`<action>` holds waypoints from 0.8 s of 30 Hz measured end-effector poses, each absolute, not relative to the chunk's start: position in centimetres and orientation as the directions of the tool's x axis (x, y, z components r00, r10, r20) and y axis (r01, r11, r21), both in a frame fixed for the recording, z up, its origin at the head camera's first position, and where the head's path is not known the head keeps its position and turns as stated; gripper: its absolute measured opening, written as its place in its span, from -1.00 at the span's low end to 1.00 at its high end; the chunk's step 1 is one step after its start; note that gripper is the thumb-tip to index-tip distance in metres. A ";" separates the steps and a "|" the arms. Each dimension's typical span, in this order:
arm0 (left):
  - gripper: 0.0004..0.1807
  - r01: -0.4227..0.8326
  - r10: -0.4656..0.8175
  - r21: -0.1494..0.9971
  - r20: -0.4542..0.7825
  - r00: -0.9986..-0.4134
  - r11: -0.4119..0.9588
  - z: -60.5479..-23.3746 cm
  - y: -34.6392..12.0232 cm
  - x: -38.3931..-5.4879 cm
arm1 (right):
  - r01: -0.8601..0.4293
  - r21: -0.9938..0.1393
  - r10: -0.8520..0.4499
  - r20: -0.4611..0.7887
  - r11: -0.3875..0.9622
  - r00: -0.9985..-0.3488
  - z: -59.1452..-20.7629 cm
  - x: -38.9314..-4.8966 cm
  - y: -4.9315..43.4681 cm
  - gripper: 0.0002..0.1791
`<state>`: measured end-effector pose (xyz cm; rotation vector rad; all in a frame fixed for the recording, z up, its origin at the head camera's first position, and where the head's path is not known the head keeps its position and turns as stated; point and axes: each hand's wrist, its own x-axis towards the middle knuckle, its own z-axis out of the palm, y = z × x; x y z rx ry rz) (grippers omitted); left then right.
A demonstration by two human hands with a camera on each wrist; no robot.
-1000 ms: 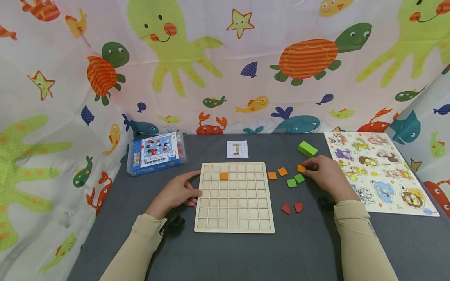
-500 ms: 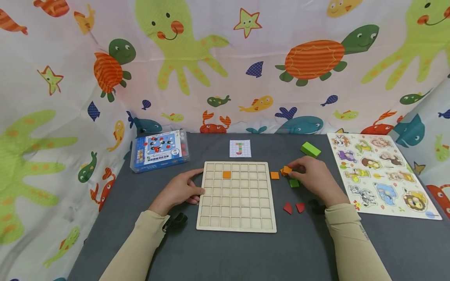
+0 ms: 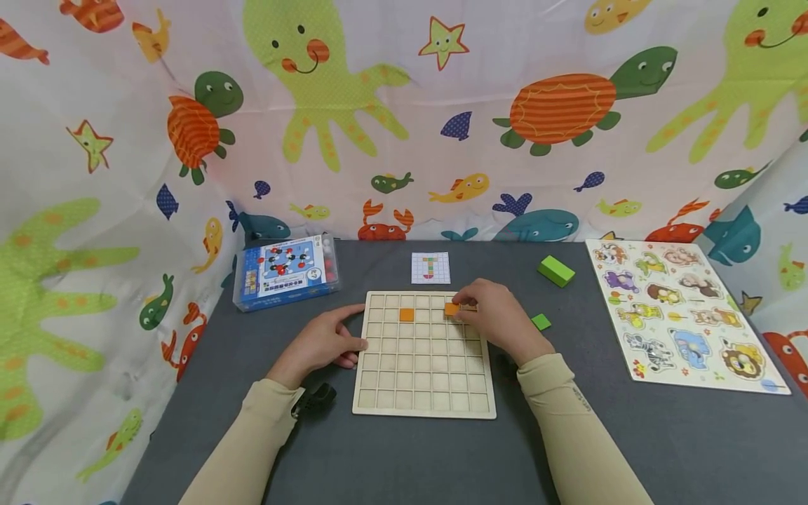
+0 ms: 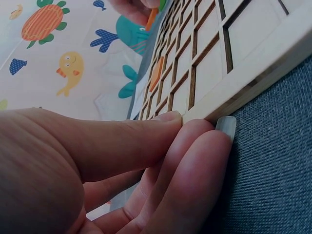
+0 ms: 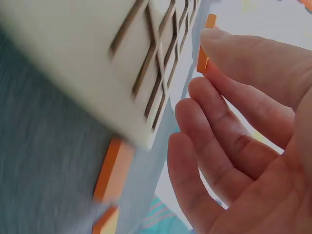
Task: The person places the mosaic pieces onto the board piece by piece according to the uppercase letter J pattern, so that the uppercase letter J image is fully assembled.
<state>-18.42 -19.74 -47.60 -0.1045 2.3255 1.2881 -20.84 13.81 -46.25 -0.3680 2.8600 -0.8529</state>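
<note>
My right hand pinches an orange square tile between thumb and index finger, over the upper right of the wooden grid board. The other fingers are bent and hold nothing. An orange tile lies in a cell in the board's second row. At the board's left edge is my left hand, its index finger stretched to the upper corner. In the left wrist view the thumb sits on the rim and bent fingertips meet the side beneath it. Two more orange tiles lie beside the board.
A small pattern card lies behind the board. To the right are a green block, a green tile and an animal puzzle board. A blue plastic box stands back left. The right arm hides the red pieces.
My right hand picks up an orange tile from the loose pieces and carries it left over the board. The left hand keeps its place at the board's edge.
</note>
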 end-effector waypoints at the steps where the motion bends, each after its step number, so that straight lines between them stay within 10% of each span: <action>1: -0.12 -0.289 0.159 0.781 -0.441 -0.883 0.554 -47.6 -19.7 -18.4 | -0.196 -0.557 -0.276 -0.062 0.807 -0.959 -46.3 -20.9 13.4 -0.77; 24: -0.12 -0.288 0.158 0.781 -0.439 -0.885 0.554 -47.9 -19.7 -18.4 | -0.284 -0.458 -0.320 0.001 0.842 -0.948 -47.2 -20.8 11.0 -0.79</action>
